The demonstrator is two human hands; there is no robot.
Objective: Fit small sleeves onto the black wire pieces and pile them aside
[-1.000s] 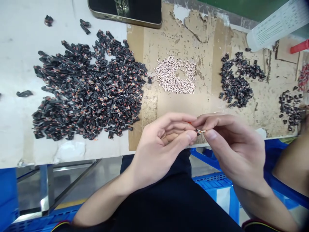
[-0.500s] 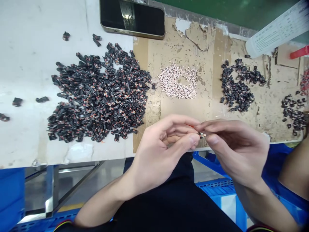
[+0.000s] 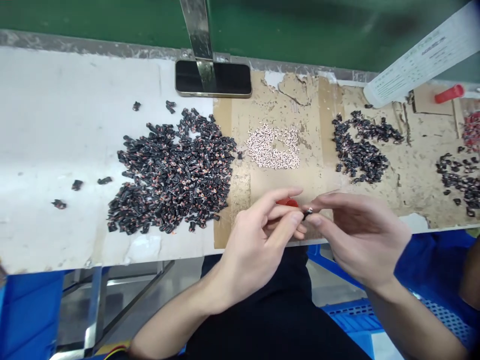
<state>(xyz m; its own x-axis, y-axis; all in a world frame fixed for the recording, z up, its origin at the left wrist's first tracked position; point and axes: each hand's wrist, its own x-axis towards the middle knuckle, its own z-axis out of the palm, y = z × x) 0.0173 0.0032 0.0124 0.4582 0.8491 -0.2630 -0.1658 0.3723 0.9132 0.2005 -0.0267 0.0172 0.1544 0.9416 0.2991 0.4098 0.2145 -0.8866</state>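
Note:
My left hand [image 3: 258, 245] is closed, thumb and fingertips pinched on a small black part [image 3: 307, 213] with a pale, shiny tip. A red piece [image 3: 288, 202] shows among its fingers, mostly hidden. My right hand [image 3: 365, 237] meets it from the other side, thumb and forefinger closed at the tip of the same part. Both hands are above the front edge of the table. Beyond them lies a patch of tiny pinkish metal pieces [image 3: 277, 159] on cardboard. To the left spreads a large heap of black parts [image 3: 176, 175] with reddish ends.
A phone [image 3: 213, 80] lies at the back edge beside a metal post [image 3: 197, 30]. Smaller black piles [image 3: 363, 155] sit to the right, near a leaning white translucent container [image 3: 416, 60] and a red tube [image 3: 449, 94]. Another person's arm [image 3: 471, 275] shows at far right.
The view has tilted up, showing more of the green panel and the post. Both hands stay together at the small part, and more of the red piece now shows.

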